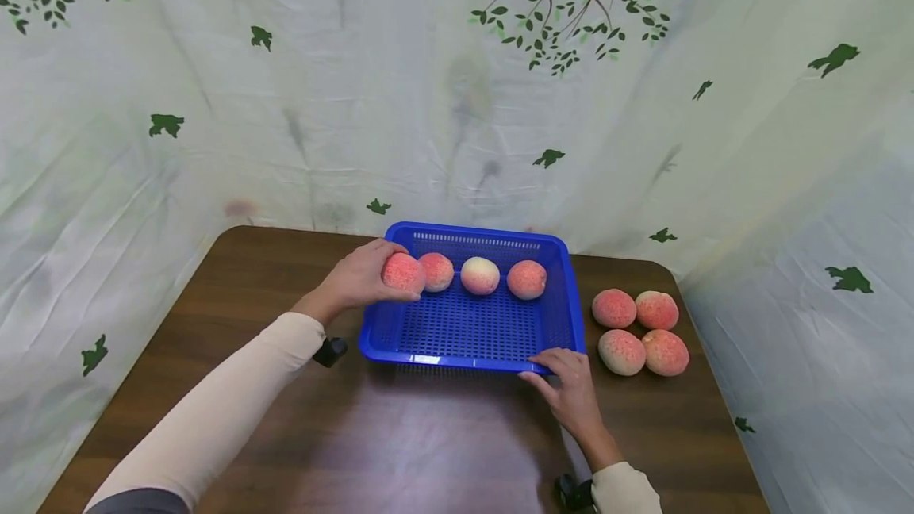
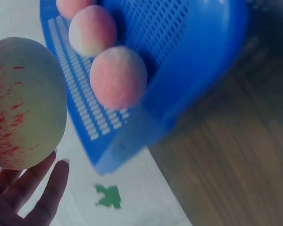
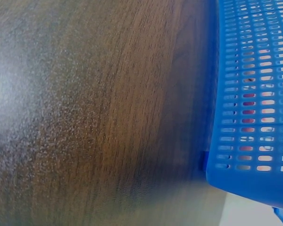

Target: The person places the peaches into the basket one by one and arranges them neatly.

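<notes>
In the head view my left hand grips a peach over the left end of a blue plastic basket. The left wrist view shows that peach close up, pale with red flecks, apart from the basket wall. Three peaches lie in a row along the basket's far side: one pinkish red, one paler, one red. At the near right corner my right hand holds the basket's rim, thumb outside. The right wrist view shows only the slotted basket side, not the hand.
Several more peaches sit grouped on the brown wooden table, right of the basket. A pale cloth printed with leaves hangs behind the table and at both sides.
</notes>
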Action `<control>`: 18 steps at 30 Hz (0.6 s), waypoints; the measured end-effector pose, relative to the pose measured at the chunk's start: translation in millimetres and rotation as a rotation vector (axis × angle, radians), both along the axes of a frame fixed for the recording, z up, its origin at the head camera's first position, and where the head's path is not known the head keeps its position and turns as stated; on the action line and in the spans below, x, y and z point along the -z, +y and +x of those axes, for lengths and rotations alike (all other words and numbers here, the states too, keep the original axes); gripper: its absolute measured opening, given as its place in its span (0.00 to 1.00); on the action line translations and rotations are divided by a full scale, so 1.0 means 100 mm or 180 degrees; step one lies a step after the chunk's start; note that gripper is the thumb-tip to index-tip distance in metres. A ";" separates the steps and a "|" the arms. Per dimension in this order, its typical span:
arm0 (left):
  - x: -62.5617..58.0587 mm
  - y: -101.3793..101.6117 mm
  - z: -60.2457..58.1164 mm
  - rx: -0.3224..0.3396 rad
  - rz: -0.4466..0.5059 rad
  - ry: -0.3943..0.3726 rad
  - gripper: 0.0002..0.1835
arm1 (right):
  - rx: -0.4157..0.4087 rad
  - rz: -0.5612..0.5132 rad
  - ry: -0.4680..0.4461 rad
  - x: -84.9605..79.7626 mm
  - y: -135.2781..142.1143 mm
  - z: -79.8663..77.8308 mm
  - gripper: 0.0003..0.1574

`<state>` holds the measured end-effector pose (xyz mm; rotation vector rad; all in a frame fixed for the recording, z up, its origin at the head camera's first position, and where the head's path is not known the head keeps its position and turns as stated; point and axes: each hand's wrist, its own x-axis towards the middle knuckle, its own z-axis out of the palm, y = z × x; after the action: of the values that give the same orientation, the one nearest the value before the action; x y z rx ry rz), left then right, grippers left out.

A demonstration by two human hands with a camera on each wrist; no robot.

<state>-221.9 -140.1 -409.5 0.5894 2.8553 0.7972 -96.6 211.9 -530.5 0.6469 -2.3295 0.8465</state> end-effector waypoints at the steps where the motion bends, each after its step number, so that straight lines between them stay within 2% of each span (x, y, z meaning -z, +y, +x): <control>1: 0.01 0.05 -0.01 0.0007 -0.0042 0.0002 0.43 | 0.0005 -0.0007 -0.0009 0.00 0.00 0.00 0.18; 7: 0.11 0.24 -0.08 0.0063 -0.0042 -0.0073 0.42 | 0.0038 -0.0031 -0.0098 0.00 0.00 0.00 0.17; 12: 0.20 0.32 -0.15 -0.0013 -0.0046 -0.0182 0.40 | 0.0018 -0.0026 -0.0021 0.01 0.00 -0.01 0.17; 18: 0.32 0.38 -0.17 -0.0082 -0.0072 -0.0404 0.41 | -0.0001 -0.0052 -0.0006 0.01 -0.01 -0.01 0.18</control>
<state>-238.6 -102.4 -441.2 0.4817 2.7578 0.7758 -97.7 211.1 -531.5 0.6401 -2.3217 0.8657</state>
